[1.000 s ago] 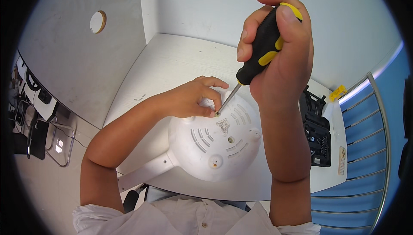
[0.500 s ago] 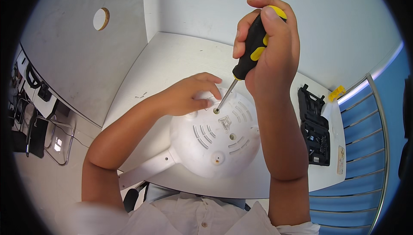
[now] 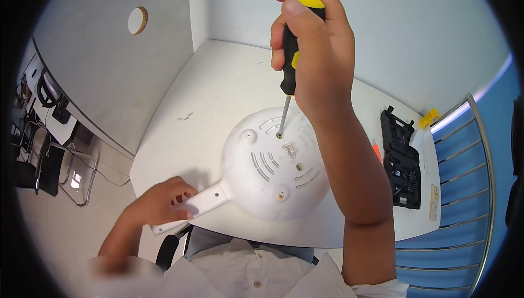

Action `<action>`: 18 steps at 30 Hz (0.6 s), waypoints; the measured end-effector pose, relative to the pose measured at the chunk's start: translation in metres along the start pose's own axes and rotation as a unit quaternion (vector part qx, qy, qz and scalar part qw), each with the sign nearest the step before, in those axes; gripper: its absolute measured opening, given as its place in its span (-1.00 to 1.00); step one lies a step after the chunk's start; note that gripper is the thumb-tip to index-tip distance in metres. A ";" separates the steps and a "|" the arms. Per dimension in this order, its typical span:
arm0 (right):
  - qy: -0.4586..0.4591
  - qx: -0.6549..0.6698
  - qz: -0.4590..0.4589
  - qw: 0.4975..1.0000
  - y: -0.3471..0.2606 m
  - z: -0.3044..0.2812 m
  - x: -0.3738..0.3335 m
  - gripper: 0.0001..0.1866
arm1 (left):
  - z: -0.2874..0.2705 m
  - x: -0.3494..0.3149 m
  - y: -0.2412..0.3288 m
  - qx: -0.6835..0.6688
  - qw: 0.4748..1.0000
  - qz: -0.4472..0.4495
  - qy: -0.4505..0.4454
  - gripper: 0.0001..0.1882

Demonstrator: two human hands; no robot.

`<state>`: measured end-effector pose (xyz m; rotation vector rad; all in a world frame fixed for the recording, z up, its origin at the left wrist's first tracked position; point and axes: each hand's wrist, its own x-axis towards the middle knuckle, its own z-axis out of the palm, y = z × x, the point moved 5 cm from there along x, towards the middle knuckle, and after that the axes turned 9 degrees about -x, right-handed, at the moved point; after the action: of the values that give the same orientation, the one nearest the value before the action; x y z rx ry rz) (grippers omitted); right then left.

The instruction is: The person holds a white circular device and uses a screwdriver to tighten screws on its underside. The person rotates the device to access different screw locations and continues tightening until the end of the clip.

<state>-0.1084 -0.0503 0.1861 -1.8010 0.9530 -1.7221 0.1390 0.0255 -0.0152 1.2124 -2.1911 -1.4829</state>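
A white round appliance shaped like a pan (image 3: 256, 191) lies bottom up on the white table. Vent slots, a small label and recessed screw holes mark its underside. My right hand (image 3: 322, 52) is closed around the black and yellow handle of a screwdriver (image 3: 286, 104). The screwdriver stands almost upright, its tip in a recessed hole at the upper middle of the underside. At the lower left, my left hand (image 3: 161, 202) grips the appliance's long handle (image 3: 204, 202), thumb on the near side and fingers on the far side.
Several small screws (image 3: 185, 117) lie on the table (image 3: 174, 139) to the left. At the right is an open black tool case (image 3: 401, 161), with a yellow piece (image 3: 429, 118) behind it. A grey partition (image 3: 109, 69) stands left; a metal railing (image 3: 464, 189) runs along the right.
My left hand has left the appliance's underside and moved down-left to its handle. My right hand has shifted left in the view, and the screwdriver is more upright, its tip still in the same hole.
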 end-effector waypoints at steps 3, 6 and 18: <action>-0.004 -0.020 -0.003 1.000 -0.001 0.007 0.000 -0.77 | 0.015 -0.013 -0.002 0.018 0.999 -0.001 0.051 -0.59; 0.010 -0.046 0.015 0.999 -0.001 0.000 0.001 -0.77 | 0.038 -0.014 0.002 0.018 0.999 0.010 0.028 -0.54; 0.131 -0.054 -0.013 0.990 -0.002 -0.053 -0.017 -0.76 | 0.125 -0.003 0.062 0.191 0.894 0.392 0.105 -0.67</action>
<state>-0.1597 -0.0296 0.1815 -1.6873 1.1528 -1.9936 0.0357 0.1193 -0.0199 0.4029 -2.4277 -0.5869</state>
